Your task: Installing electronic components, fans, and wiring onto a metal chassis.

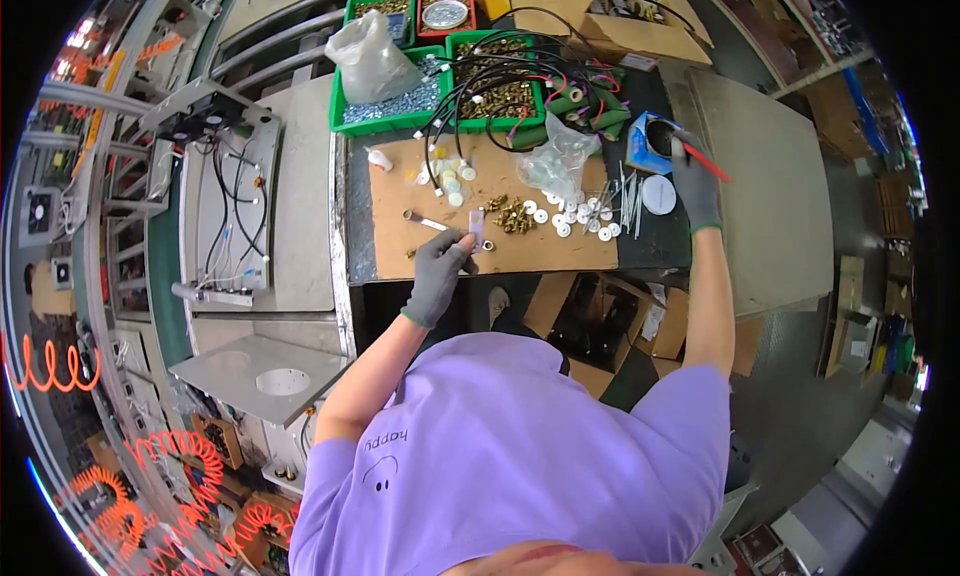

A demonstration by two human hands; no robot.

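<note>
A: From the head view, how far along does the work look?

B: Midway, I judge. The left hand (437, 271) pinches a small pale plastic piece (476, 222) over the cardboard sheet (520, 251) on the worktop (640, 246). The right hand (692, 181) grips a red-handled tool (706, 162), its tip in the round tin (660, 136) in a blue box (640, 144)

A: What seems done, what is left?

B: A row of white washers (572, 217) and a heap of brass fittings (512, 214) lie loose between the two hands, so much seems left. Past them, green bins (385, 111) hold more screws and brass parts under black cables (500, 76). I see no finished pile

A: Anything hard to make out?

B: The left hand's fingers cover part of the piece, so its shape is unclear. Just beside that hand lies a small metal wrench (425, 220). The tin's contents are too dark to tell, and the person's purple shirt (520, 456) hides the worktop's near edge
</note>
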